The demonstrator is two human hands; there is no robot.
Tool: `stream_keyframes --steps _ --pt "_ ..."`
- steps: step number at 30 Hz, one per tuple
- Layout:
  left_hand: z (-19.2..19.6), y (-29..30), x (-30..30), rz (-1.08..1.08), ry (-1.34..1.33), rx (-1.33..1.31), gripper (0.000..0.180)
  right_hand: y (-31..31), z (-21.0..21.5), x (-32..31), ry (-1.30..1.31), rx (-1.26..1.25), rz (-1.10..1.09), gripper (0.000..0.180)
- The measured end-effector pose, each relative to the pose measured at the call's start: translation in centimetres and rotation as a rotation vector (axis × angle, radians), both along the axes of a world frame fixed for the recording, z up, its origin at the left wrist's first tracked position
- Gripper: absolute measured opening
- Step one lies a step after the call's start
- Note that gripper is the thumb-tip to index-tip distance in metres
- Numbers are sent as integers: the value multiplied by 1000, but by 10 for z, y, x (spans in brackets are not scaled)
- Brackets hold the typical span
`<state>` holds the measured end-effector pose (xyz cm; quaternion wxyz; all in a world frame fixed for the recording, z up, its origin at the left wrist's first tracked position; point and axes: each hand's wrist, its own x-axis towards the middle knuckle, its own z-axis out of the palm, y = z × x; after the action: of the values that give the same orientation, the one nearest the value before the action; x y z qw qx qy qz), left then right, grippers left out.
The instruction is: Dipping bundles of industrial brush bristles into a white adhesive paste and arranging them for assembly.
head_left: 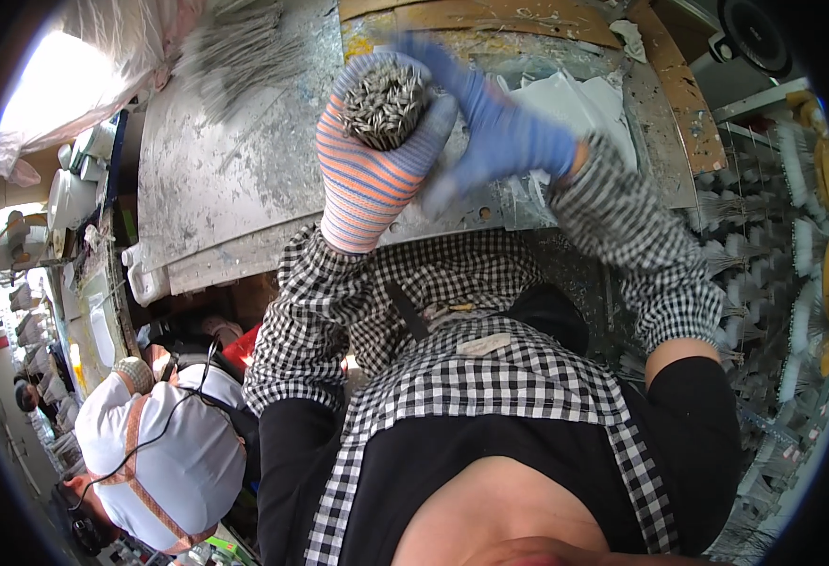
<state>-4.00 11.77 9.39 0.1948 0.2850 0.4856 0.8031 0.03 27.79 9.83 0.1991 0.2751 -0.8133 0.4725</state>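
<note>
My left hand point(376, 179), in an orange, blue and white striped knit glove, is closed round a thick bundle of thin grey wires point(383, 106). The packed, looped-looking wire ends face up out of the fist. Just right of the bundle is my right hand point(509, 132) in a blue glove, smeared by motion. Its thumb and fingers look stretched apart, with nothing visible in them; whether it touches the bundle I cannot tell. Both hands are above the near part of a grey, stained worktable point(216, 179).
Loose grey wires point(240, 57) lie in a pile at the table's far left. White sheets point(584, 108) and brown boards point(674, 94) lie to the right. A rack of white-bristled pieces point(754, 245) stands at far right. Another person in a white top point(174, 453) is at lower left.
</note>
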Motion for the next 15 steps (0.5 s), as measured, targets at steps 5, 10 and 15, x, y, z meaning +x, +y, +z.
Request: stream_keyframes --steps 5,10,15 --pt "-47 22 -1 265 188 -84 41 -43 -176 6 -259 -281 -283 99" --pt "-12 -2 9 175 380 -45 40 -60 -159 26 -324 -410 -386 82" --pt "-10 16 -2 166 328 -103 33 -48 -166 25 -453 -359 -386 81"
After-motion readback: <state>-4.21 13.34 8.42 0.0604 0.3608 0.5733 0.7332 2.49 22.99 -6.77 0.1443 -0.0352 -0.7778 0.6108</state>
